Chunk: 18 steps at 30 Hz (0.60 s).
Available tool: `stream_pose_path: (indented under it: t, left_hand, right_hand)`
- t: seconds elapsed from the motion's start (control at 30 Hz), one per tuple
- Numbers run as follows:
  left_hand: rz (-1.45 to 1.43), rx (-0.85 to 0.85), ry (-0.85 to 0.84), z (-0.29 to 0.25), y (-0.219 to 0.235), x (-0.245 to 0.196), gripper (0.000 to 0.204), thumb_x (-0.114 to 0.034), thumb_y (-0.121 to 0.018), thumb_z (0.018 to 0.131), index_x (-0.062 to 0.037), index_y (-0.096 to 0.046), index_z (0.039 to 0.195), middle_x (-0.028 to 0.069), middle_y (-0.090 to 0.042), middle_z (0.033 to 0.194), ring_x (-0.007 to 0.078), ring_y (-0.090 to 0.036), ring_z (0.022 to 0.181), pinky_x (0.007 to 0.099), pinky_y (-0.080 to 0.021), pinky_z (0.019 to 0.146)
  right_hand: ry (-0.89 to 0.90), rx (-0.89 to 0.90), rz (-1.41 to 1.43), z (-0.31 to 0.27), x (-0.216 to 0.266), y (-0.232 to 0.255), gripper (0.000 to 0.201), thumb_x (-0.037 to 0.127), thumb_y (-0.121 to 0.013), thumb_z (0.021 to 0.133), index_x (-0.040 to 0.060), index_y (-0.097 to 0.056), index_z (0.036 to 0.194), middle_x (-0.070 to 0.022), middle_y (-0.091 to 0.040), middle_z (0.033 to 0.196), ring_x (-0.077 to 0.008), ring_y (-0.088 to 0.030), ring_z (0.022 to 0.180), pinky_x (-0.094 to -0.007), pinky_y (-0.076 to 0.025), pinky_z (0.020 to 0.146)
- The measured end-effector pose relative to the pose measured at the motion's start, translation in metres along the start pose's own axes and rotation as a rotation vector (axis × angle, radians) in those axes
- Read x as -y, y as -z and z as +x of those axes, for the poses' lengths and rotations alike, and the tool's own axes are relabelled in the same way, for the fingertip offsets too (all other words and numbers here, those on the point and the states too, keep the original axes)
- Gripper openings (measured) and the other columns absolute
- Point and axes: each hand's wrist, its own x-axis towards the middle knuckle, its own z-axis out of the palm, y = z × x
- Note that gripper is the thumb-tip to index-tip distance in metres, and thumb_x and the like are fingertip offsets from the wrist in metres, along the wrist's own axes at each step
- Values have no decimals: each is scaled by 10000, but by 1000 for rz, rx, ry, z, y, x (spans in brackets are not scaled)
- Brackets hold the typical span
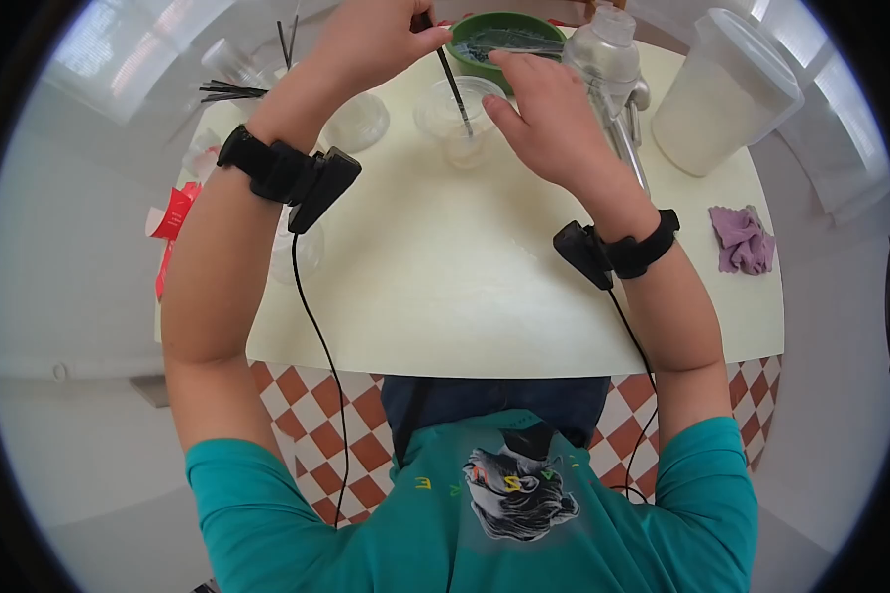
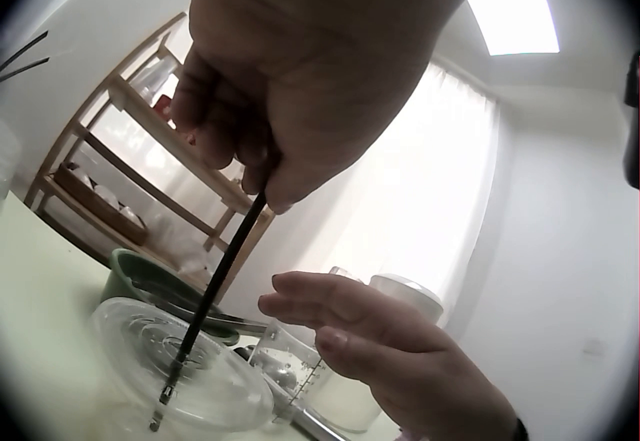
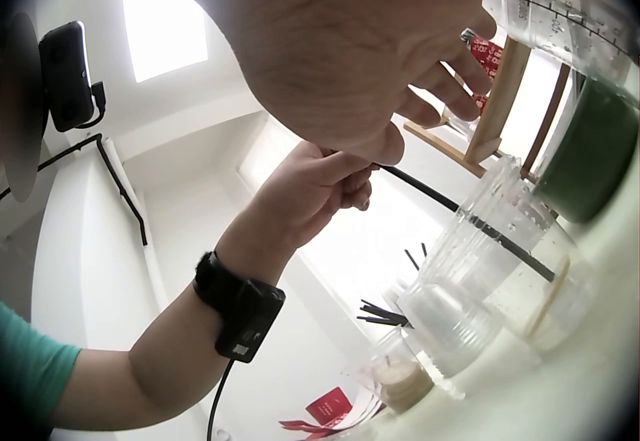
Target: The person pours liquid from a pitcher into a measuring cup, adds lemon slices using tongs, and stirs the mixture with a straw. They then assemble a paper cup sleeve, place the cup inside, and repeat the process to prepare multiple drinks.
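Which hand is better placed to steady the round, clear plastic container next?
Probably the right hand: it's open and empty beside the container, while the left hand grips the thin black stick.

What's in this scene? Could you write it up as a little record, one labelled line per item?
Left hand: fingers pinching a black stick
Right hand: open, holding nothing, near the stick
Stick position: slanting, held end up
Near its lower end: clear round plastic dish
Beyond the dish: green bowl
Right side of table: large clear lidded container; crumpled purple cloth
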Motion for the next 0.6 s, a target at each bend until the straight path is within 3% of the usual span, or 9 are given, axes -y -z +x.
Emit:
stream_pose_path:
  t: [0.2,0.47,0.57,0.6]
  left_hand:
    - [121,7,-64,0,-2,-24,229,-205,-709,752,17,-666,783,213,-647,757,367,-632,714,415,-496,637]
    - [82,53,-47,0,-12,-12,221,-197,-711,735,20,-666,735,231,-638,736,374,-634,691,421,-504,621]
    - [71,77,-32,-3,-13,-7,261,-233,-713,755,14,-664,823,218,-641,728,381,-624,675,420,-498,612]
    - [52,-12,-76,-7,-13,-5,306,-263,-713,770,12,-649,885,196,-632,704,359,-621,658,409,-494,610]
  right_hand:
    - [16,-1,-25,-3,0,-4,445,253,-598,870,31,-515,1246,-147,-600,1124,-322,-512,1125,-474,-325,995]
    - [1,31,-37,-2,2,-1,461,276,-598,870,28,-512,1248,-146,-596,1141,-319,-511,1132,-476,-323,1001]
    - [-10,72,-42,-2,2,-1,473,281,-598,869,25,-508,1257,-149,-595,1148,-320,-510,1140,-477,-324,1006]
    - [-7,70,-36,-1,3,0,473,281,-598,869,25,-508,1257,-149,-595,1148,-320,-510,1140,-477,-324,1006]
